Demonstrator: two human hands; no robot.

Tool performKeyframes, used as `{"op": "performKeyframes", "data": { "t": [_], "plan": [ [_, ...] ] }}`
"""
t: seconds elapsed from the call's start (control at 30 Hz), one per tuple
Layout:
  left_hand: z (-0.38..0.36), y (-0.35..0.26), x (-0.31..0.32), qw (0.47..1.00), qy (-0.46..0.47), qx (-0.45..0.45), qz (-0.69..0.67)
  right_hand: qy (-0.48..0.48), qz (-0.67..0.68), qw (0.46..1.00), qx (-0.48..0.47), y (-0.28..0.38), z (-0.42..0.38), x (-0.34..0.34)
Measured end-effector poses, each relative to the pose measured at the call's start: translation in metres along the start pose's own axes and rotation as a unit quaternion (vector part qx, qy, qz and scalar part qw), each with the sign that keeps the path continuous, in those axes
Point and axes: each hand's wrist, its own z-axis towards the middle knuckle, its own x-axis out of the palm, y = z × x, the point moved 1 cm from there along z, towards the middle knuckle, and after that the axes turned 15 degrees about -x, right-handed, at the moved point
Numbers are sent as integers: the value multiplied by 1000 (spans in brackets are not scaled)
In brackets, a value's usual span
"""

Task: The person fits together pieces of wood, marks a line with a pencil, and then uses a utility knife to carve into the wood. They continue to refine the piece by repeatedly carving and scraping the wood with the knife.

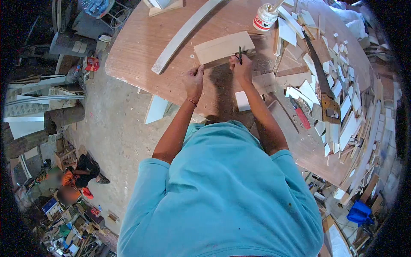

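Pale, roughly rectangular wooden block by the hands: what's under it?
Brown wooden tabletop shows around the block; whatever lies directly beneath is covered, so I can't tell.

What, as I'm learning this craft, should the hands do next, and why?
Probably steady the wooden piece with the left hand: that hand is by its near-left corner, while the right hand holds a dark tool near its right end.

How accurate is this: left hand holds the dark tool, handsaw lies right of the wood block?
Not quite: in the head view, the right hand holds the dark tool, not the left hand. The handsaw does lie right of the wood block.
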Motion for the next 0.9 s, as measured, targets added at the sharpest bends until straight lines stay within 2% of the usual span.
{"op": "performKeyframes", "data": {
  "t": [0.13,0.3,0.43,0.5,0.6,0.83,0.9],
  "plan": [
    [4,7,3,1000,-3,-1,4,5,8,999,30,5,0,0],
    [12,16,6,995,11,-11,-96,0,13,1000,4,4,-2,-2],
    [8,11,6,996,-5,-9,-91,-5,4,1000,11,-2,-2,0],
    [11,12,5,995,20,-5,-99,-9,-2,1000,11,1,-2,0],
    [17,17,7,992,20,-3,-125,-2,-17,1000,13,11,-1,-2],
    [11,4,3,995,43,-21,-90,8,-25,1000,-2,2,0,-1],
    [12,6,4,991,37,-26,-124,7,-20,1000,-5,2,0,-2]
  ]
}}
